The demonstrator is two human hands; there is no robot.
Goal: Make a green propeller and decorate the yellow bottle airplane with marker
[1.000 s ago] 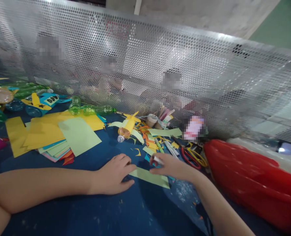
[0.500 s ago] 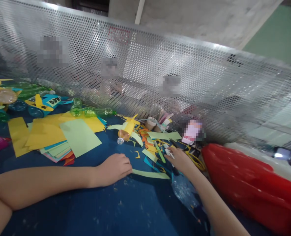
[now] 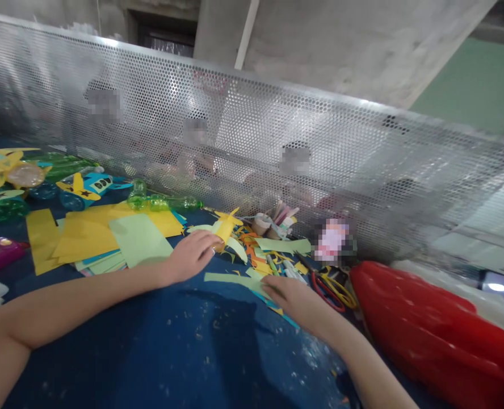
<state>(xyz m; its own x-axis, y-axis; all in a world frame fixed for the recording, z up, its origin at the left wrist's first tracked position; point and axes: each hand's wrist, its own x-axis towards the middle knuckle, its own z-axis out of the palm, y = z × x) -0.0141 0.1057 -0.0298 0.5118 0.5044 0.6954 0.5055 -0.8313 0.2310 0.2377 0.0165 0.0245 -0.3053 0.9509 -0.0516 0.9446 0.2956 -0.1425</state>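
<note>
A toy plane (image 3: pixel 225 227) with a yellow paper-wrapped body and pale green wings lies in the middle of the table. My left hand (image 3: pixel 190 257) is closed over its bottle-neck end, which the fingers hide. A pale green paper strip (image 3: pixel 226 278) stretches out to the left of my right hand (image 3: pixel 298 301). The right fingers are closed on the strip's right end, above blue and yellow scraps. Pale markers (image 3: pixel 292 270) and scissors with red handles (image 3: pixel 326 292) lie just beyond that hand.
Coloured paper sheets (image 3: pixel 85 233) are stacked at left, with finished bottle planes (image 3: pixel 88 187) and green bottles (image 3: pixel 171 203) behind. A perforated metal screen (image 3: pixel 243 136) bounds the far side, people beyond it. A lit phone (image 3: pixel 332 240) and a red plastic bag (image 3: pixel 426 324) sit at right.
My left hand has left the strip's end and moved up onto the toy plane. My right hand has come from the markers toward me onto the strip, which has shifted left.
</note>
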